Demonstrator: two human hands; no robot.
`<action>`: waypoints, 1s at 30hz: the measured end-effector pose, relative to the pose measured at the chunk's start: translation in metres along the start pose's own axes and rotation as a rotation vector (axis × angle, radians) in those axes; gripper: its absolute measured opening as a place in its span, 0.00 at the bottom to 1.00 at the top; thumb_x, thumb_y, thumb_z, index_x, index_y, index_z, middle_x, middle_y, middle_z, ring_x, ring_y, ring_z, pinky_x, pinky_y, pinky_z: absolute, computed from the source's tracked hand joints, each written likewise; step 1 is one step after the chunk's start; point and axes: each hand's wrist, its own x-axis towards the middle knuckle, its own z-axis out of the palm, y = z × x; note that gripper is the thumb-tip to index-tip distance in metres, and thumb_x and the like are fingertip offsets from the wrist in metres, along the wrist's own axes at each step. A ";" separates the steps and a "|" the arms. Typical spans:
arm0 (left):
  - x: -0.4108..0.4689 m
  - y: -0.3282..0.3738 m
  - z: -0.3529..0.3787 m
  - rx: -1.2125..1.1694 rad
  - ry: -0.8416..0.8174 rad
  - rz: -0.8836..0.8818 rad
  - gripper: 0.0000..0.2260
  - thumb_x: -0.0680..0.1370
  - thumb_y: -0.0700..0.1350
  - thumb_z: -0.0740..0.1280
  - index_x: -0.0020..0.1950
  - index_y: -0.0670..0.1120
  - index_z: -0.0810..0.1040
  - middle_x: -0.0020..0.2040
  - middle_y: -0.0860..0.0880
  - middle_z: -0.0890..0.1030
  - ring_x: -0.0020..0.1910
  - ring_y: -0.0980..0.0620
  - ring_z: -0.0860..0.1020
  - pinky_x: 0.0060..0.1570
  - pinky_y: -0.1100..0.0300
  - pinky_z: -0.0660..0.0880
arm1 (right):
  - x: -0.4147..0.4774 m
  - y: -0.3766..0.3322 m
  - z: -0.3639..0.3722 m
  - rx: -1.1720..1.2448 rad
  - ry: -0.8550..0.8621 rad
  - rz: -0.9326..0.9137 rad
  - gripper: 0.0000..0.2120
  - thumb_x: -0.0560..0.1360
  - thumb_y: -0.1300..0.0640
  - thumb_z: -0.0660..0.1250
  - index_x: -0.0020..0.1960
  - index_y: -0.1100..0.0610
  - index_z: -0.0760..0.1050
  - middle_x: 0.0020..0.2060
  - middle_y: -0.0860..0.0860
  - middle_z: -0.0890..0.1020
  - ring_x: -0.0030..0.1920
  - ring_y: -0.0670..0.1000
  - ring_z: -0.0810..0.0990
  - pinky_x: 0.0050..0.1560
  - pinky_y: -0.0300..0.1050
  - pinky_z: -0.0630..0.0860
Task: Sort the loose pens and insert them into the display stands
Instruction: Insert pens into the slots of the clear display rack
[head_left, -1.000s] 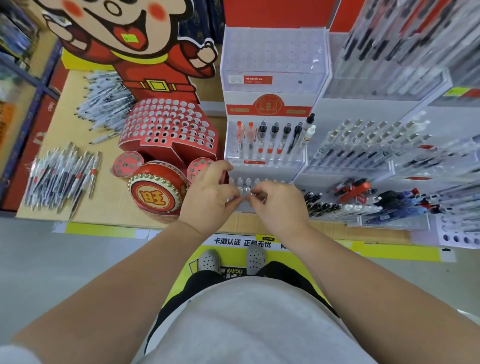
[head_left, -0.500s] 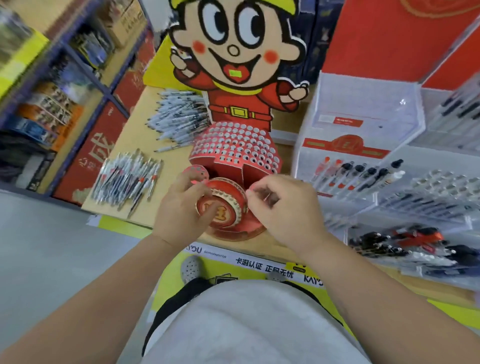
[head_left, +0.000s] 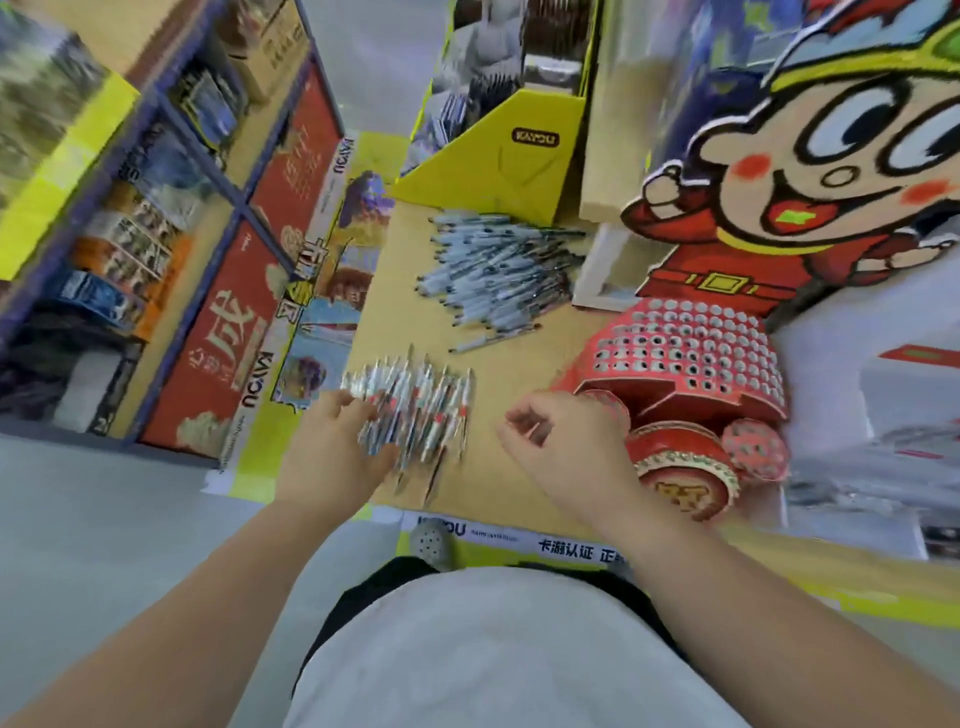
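1. Pens (head_left: 415, 415) lie piled near the table's (head_left: 491, 371) front edge.
2. Left hand (head_left: 332, 452) touches their left side; grip unclear.
3. Right hand (head_left: 566, 452), loosely curled and empty, is over bare table beside the stand (head_left: 685, 348).

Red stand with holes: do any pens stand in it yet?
No, the red stand shows only empty holes; pens lie in piles on the table.

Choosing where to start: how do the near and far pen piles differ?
The near pile shows red accents; the far pile looks blue-grey. The near pile lies in a rough parallel row; the far pile is a criss-cross heap. The left hand touches the near pile; nothing touches the far pile. Both lie loose on the tabletop.
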 end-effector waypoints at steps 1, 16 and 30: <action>0.005 -0.012 -0.002 -0.014 -0.020 -0.018 0.21 0.76 0.51 0.74 0.65 0.44 0.78 0.64 0.44 0.74 0.61 0.42 0.75 0.52 0.50 0.76 | 0.005 -0.005 0.010 0.016 -0.011 0.062 0.05 0.74 0.50 0.74 0.45 0.51 0.82 0.38 0.42 0.81 0.38 0.41 0.78 0.39 0.35 0.73; 0.073 -0.075 0.030 -0.363 -0.297 -0.347 0.22 0.74 0.62 0.71 0.53 0.44 0.77 0.42 0.43 0.80 0.36 0.46 0.79 0.32 0.56 0.72 | 0.043 0.009 0.113 -0.038 -0.199 0.658 0.39 0.75 0.34 0.66 0.77 0.56 0.63 0.69 0.53 0.71 0.62 0.52 0.75 0.60 0.46 0.72; 0.091 -0.052 0.041 -0.340 -0.300 -0.294 0.29 0.72 0.59 0.76 0.64 0.41 0.73 0.48 0.48 0.77 0.42 0.49 0.76 0.39 0.57 0.69 | 0.076 -0.004 0.149 -0.138 -0.043 0.695 0.48 0.64 0.32 0.76 0.74 0.55 0.63 0.69 0.52 0.69 0.65 0.54 0.75 0.56 0.49 0.76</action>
